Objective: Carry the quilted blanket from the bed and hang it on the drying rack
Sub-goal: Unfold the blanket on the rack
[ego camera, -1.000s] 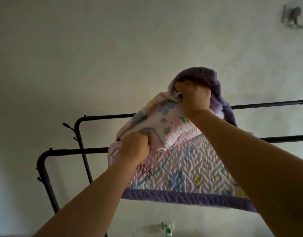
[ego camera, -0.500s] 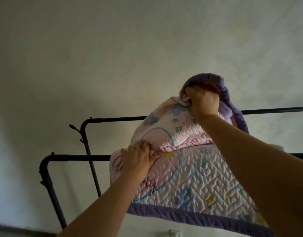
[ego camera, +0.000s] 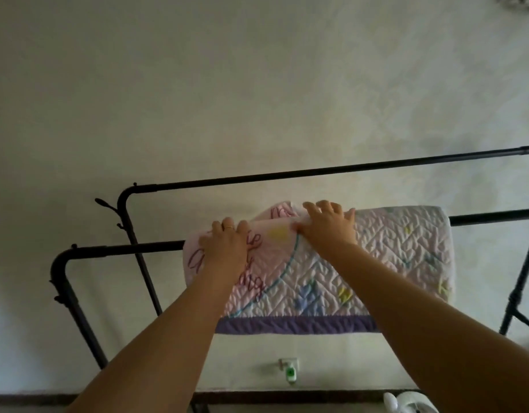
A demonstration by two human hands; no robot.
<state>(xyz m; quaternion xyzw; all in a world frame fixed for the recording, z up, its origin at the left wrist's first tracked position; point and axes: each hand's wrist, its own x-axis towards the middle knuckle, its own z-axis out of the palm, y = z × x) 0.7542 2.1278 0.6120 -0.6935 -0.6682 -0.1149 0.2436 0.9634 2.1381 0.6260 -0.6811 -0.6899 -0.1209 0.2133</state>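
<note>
A pale wall (ego camera: 227, 84) is seen behind everything, filling most of the view. In front of it a black metal drying rack (ego camera: 317, 172) is stood, made of two long horizontal bars, a higher one at the back and a lower one nearer the camera, each bent down into an upright at the left. The quilted blanket (ego camera: 391, 257) is draped over the nearer bar, right of the middle, and is hung down the front side; its pink, stitched face is printed with flowers and curly lettering, and a purple border is carried along its bottom edge. How far it falls behind the bar cannot be told. Both forearms are reached up to the fold at the top. The left hand (ego camera: 224, 248) is laid flat on the blanket's upper left corner, fingers spread and nothing gripped. The right hand (ego camera: 329, 226) is pressed open on the top fold just beside it, likewise unclenched. Low on the wall, below the blanket, a small white and green plug-in device (ego camera: 290, 372) is fixed.
</note>
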